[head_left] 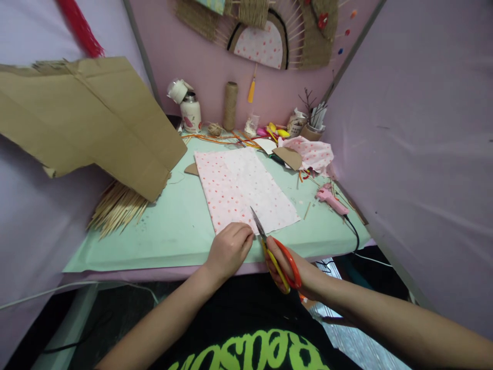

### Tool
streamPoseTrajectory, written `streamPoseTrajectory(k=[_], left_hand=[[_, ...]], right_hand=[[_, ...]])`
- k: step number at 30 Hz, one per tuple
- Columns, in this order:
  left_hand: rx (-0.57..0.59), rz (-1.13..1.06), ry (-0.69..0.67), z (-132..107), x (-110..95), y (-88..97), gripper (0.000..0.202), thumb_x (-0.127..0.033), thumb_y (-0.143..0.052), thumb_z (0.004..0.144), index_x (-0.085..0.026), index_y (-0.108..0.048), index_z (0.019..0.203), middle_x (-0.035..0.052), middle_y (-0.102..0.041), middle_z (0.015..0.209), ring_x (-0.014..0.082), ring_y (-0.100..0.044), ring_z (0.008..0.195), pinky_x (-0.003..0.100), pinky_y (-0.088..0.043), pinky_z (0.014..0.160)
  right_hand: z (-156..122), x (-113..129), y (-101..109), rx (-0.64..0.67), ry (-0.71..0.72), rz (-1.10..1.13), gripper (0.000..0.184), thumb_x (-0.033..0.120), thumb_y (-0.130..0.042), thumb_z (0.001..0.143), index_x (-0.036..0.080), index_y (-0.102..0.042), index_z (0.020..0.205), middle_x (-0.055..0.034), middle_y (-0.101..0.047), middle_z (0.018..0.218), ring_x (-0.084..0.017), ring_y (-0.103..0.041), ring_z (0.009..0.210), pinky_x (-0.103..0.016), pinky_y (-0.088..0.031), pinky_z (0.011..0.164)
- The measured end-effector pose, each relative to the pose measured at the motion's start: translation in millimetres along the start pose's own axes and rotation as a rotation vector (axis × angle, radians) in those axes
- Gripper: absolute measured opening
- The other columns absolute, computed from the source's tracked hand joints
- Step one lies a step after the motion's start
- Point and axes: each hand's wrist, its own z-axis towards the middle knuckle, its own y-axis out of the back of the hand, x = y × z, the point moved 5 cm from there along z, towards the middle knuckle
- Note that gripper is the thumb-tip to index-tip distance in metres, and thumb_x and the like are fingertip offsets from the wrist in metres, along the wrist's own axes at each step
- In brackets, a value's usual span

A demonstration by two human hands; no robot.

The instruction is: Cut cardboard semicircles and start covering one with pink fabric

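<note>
A sheet of white fabric with pink dots (pixel 242 187) lies flat on the mint-green table (pixel 177 231). My left hand (pixel 229 249) is closed, its fingers pinching the near edge of the fabric. My right hand (pixel 287 267) grips orange-and-yellow scissors (pixel 275 254). The blades point up and away, and their tip rests at the fabric's near edge, just right of my left fingers.
A large cardboard sheet (pixel 88 121) leans over the table's left side, with a bundle of wooden sticks (pixel 115 208) under it. A pink glue gun (pixel 331 200) and its black cord lie at the right. A twine spool (pixel 230 105), a jar (pixel 190 113), crumpled dotted fabric (pixel 314 153) and scraps crowd the back.
</note>
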Motion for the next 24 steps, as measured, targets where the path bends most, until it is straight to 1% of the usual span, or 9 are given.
streamPoseTrajectory(k=[5, 11, 16, 18, 24], left_hand=[[-0.007, -0.004, 0.0, -1.0, 0.7, 0.0, 0.012, -0.015, -0.053, 0.092, -0.018, -0.063, 0.088, 0.0067, -0.07, 0.09, 0.0188, -0.064, 0.086, 0.034, -0.054, 0.079], [-0.002, -0.003, 0.005, -1.3, 0.4, 0.4, 0.011, -0.015, -0.053, 0.092, -0.018, -0.063, 0.088, 0.0066, -0.07, 0.09, 0.0191, -0.064, 0.086, 0.034, -0.054, 0.079], [-0.003, -0.005, 0.013, -1.3, 0.3, 0.6, 0.012, -0.015, -0.052, 0.092, -0.018, -0.063, 0.088, 0.0067, -0.07, 0.09, 0.0191, -0.065, 0.086, 0.034, -0.055, 0.079], [-0.007, -0.004, 0.012, -1.3, 0.6, 0.6, 0.012, -0.015, -0.053, 0.092, -0.018, -0.063, 0.088, 0.0067, -0.07, 0.09, 0.0191, -0.065, 0.086, 0.034, -0.055, 0.079], [-0.006, -0.012, 0.009, -0.7, 0.7, 0.9, 0.012, -0.015, -0.052, 0.092, -0.018, -0.063, 0.088, 0.0066, -0.07, 0.089, 0.0187, -0.064, 0.086, 0.033, -0.055, 0.078]], right_hand=[[-0.1, 4.3, 1.2, -0.009, -0.018, -0.029, 0.057, 0.079, -0.046, 0.079, 0.023, -0.039, 0.072, 0.0085, -0.036, 0.048, -0.008, -0.034, 0.036, -0.019, -0.026, 0.035], [2.3, 4.7, 2.7, -0.022, 0.008, -0.057, 0.057, 0.079, -0.045, 0.079, 0.023, -0.04, 0.074, 0.0088, -0.036, 0.046, -0.008, -0.033, 0.035, -0.02, -0.026, 0.035], [3.4, 5.7, 3.1, -0.013, 0.031, -0.105, 0.057, 0.079, -0.041, 0.081, 0.023, -0.04, 0.072, 0.0078, -0.037, 0.044, -0.009, -0.034, 0.035, -0.022, -0.027, 0.035], [4.2, 5.2, 4.2, -0.028, 0.045, -0.128, 0.056, 0.079, -0.04, 0.081, 0.023, -0.04, 0.073, 0.0078, -0.038, 0.043, -0.009, -0.034, 0.034, -0.022, -0.027, 0.034], [6.9, 1.7, 5.6, -0.021, 0.06, -0.147, 0.057, 0.08, -0.044, 0.079, 0.024, -0.037, 0.073, 0.0091, -0.036, 0.043, -0.008, -0.032, 0.034, -0.02, -0.027, 0.033]])
